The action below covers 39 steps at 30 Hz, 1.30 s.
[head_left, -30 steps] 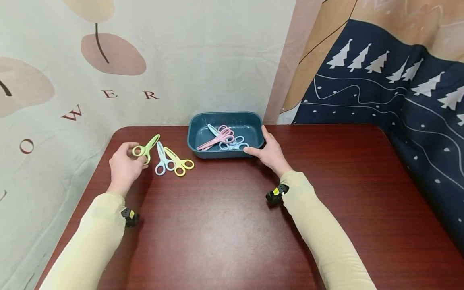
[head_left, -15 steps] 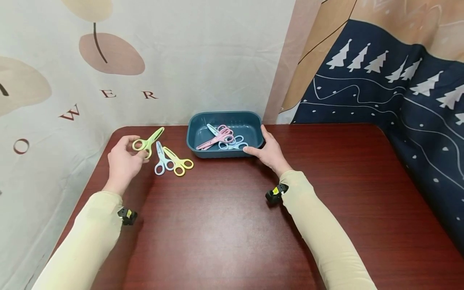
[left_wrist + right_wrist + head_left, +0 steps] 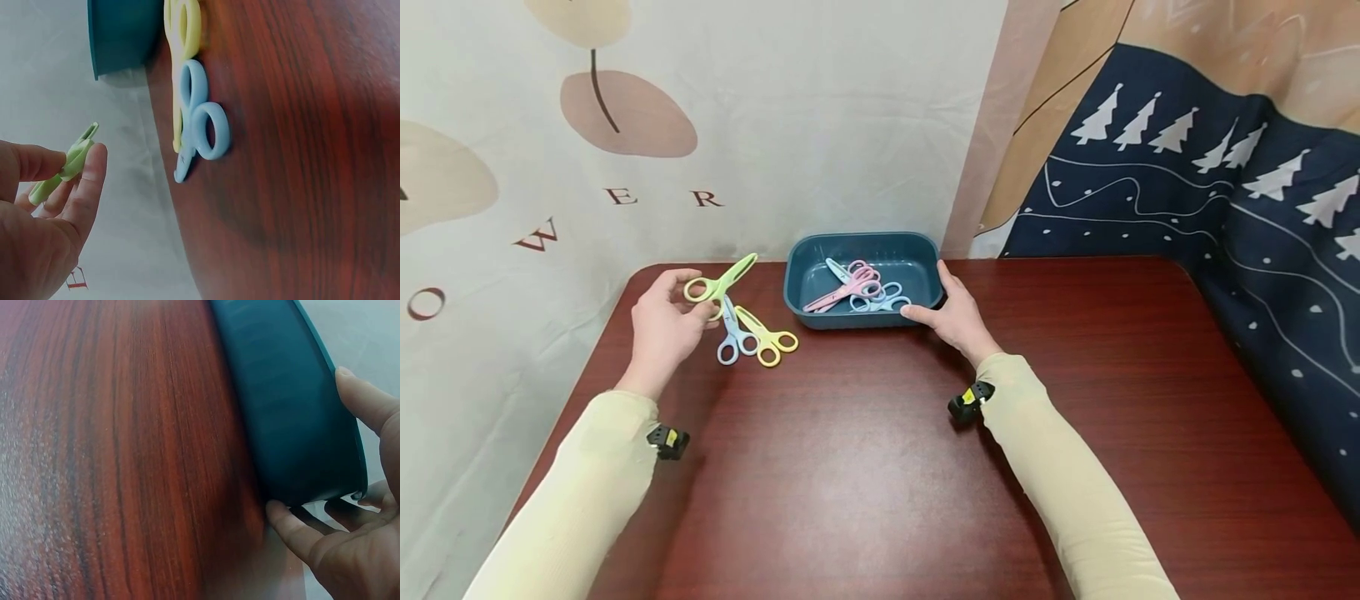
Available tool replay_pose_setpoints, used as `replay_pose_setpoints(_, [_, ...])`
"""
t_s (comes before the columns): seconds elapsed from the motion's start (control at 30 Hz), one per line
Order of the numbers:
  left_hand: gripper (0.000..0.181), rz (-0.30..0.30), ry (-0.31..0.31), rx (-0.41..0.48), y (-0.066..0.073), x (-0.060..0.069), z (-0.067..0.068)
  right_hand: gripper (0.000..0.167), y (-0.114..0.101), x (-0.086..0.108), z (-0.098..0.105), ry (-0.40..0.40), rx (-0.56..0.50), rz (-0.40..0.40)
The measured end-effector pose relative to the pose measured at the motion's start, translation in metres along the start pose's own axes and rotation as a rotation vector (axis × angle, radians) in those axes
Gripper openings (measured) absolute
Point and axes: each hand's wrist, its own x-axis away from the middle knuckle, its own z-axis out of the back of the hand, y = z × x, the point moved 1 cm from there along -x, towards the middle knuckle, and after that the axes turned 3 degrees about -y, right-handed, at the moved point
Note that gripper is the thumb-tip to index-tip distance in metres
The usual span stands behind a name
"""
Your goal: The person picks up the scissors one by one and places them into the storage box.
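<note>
Green scissors (image 3: 718, 287) are pinched between thumb and fingers of the left hand (image 3: 672, 327), raised above the table; the left wrist view shows the green scissors (image 3: 72, 161) clear of the tabletop. Just right of that hand, blue scissors (image 3: 730, 321) and yellow scissors (image 3: 763, 335) lie touching on the table. The right hand (image 3: 957, 317) grips the right end of a dark teal bin (image 3: 805, 313), its thumb on the near rim. Inside the bin are pink scissors (image 3: 842, 293) and blue scissors (image 3: 880, 302), partly overlapping.
The brown table (image 3: 865, 467) has its back edge against a pale printed curtain (image 3: 820, 125). A navy cloth with white trees (image 3: 1135, 192) hangs beyond its right side. The bin stands at the back edge.
The left hand has lifted the green scissors and moved slightly right, so that they now overlap the tip of the blue pair in the head view. The right hand stays on the bin.
</note>
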Motion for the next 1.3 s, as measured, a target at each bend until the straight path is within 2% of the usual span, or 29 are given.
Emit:
replay_pose_setpoints(0.5, [0.047,-0.071,-0.021,-0.002,0.021,-0.003,-0.017,0.109,0.002,0.001,0.002,0.004,0.007,0.002])
replay_pose_setpoints(0.77, [0.043,-0.067,-0.055,-0.002,0.034,-0.004,-0.025,0.108,0.001,0.001,0.001,0.009,-0.004,0.001])
replay_pose_setpoints(0.93, [0.044,-0.076,-0.074,0.035,0.04,-0.006,-0.032,0.108,0.0,0.002,0.001,0.008,-0.005,0.002])
replay_pose_setpoints(1.3, [0.046,-0.073,-0.123,0.056,0.052,-0.012,-0.042,0.107,0.0,0.001,0.0,0.007,-0.019,0.005])
